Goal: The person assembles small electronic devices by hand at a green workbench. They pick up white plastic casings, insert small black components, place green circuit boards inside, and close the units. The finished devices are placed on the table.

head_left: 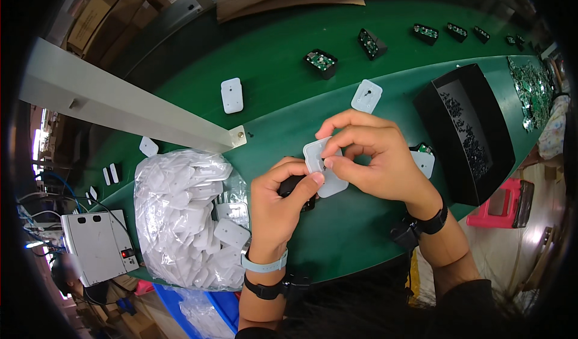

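My left hand [278, 200] is closed round a black plastic case [291, 185], its thumb pressing the lower left edge of a white plastic cover [314, 151]. The cover is tilted, with its flat side towards me. My right hand [373, 158] reaches over from the right. Its thumb and index finger pinch at the middle of the cover, where a small dark spot shows; what they hold is too small to make out. Just beyond my right hand lies another white cover [366, 96] with a dark piece at its middle.
Left of my hands lies a clear bag heaped with white covers [174, 212]. A black tray of small dark parts [469, 134] stands right, with circuit boards [533, 92] beyond. Black cases with boards [321, 62] line the far green belt. A metal post [132, 101] slants across the left.
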`<action>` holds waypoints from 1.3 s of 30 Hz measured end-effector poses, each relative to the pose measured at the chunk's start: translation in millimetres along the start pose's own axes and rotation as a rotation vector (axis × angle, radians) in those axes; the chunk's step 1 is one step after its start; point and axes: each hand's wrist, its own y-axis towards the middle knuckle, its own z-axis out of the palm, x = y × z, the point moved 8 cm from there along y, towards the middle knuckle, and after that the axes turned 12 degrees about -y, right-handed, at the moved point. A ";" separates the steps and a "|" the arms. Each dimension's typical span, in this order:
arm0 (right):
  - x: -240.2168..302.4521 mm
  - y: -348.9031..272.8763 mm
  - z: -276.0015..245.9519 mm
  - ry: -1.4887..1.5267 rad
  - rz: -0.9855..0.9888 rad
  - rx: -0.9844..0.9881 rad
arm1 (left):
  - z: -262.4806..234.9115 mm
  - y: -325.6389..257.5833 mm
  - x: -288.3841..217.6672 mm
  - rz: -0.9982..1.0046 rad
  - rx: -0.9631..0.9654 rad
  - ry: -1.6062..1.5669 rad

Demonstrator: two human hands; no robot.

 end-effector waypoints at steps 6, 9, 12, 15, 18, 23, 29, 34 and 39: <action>8.6 -0.9 -2.2 -0.190 -0.137 -0.038 | -0.1 0.7 9.8 -0.098 -0.015 -0.130; 10.1 -1.7 -2.1 -0.207 -0.147 -0.049 | -1.8 0.9 13.0 -0.121 -0.025 -0.157; 9.8 -0.7 -1.2 -0.138 -0.081 -0.022 | -0.6 0.2 10.3 -0.092 -0.020 -0.146; 0.4 -1.7 3.3 -0.027 0.050 0.053 | 0.5 0.8 7.4 -0.037 -0.007 -0.097; -15.7 -5.3 9.6 0.151 0.210 0.133 | 1.1 0.7 1.7 0.030 -0.002 0.021; -21.3 -5.5 16.2 0.343 0.294 0.085 | 2.9 1.0 -4.0 0.128 0.003 0.155; -19.1 -4.2 18.4 0.434 0.300 0.171 | -0.2 1.6 1.1 0.042 0.016 -0.058; -20.9 -7.3 16.3 0.377 0.322 0.212 | 0.2 1.8 6.0 0.002 0.016 -0.132; -12.4 -6.4 13.4 0.353 0.285 0.227 | 2.1 0.2 1.6 0.023 0.002 -0.093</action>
